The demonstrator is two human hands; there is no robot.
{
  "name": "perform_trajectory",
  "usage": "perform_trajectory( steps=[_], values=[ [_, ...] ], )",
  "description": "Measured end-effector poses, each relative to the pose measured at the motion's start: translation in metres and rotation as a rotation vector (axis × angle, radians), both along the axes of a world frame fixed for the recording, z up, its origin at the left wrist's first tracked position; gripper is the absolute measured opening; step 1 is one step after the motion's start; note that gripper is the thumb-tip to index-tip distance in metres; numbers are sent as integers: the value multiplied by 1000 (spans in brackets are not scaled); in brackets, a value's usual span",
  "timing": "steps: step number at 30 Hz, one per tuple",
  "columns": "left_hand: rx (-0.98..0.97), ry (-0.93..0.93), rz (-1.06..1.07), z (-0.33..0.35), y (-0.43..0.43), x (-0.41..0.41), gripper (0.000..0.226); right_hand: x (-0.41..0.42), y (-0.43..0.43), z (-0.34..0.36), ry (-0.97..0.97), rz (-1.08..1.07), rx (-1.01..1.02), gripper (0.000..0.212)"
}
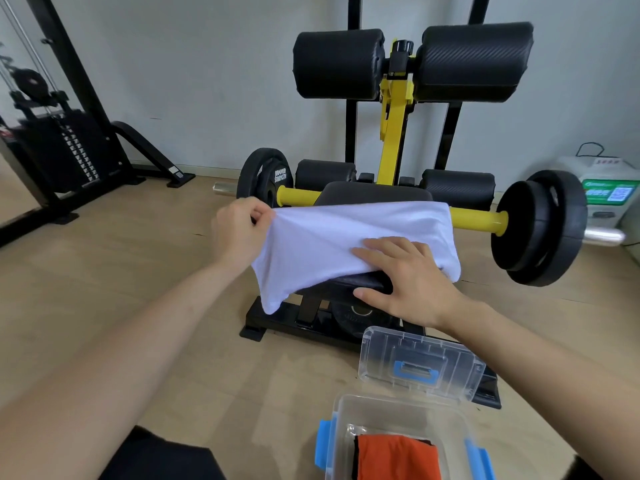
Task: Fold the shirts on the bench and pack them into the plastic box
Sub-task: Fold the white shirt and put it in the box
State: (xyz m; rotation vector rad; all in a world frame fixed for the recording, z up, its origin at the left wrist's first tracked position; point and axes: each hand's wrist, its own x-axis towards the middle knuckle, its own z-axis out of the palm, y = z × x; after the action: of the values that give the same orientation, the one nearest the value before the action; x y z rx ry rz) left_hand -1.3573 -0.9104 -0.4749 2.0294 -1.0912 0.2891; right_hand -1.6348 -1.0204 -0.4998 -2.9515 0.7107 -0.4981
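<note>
A white shirt (332, 244) lies draped over the black padded bench (375, 194), its left part lifted off the pad. My left hand (239, 230) pinches the shirt's left edge and holds it up. My right hand (408, 278) lies flat, fingers spread, pressing the shirt's near edge onto the bench pad. The clear plastic box (341, 431) with blue latches stands on the floor at the bottom of the view. Inside it lies a folded orange shirt (394, 459) with a dark garment edge beside it.
The box's clear lid (377, 355) with a blue handle leans against the bench base. Yellow bars with black weight plates (540, 226) stick out on both sides of the bench. A cable machine (59, 150) stands far left. The floor is wooden.
</note>
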Motion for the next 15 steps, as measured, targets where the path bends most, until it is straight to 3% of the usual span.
perform_trajectory(
  steps=[5, 11, 15],
  values=[
    [234, 145, -98, -21, 1, 15, 16, 0, 1, -2, 54, 15, -28, 72],
    [172, 229, -285, -6, 47, -4, 4, 2, 3, 1, 77, 30, -43, 71],
    [415, 203, -294, -19, 79, -27, 36, 14, 13, 4, 96, 100, -38, 71]
  ],
)
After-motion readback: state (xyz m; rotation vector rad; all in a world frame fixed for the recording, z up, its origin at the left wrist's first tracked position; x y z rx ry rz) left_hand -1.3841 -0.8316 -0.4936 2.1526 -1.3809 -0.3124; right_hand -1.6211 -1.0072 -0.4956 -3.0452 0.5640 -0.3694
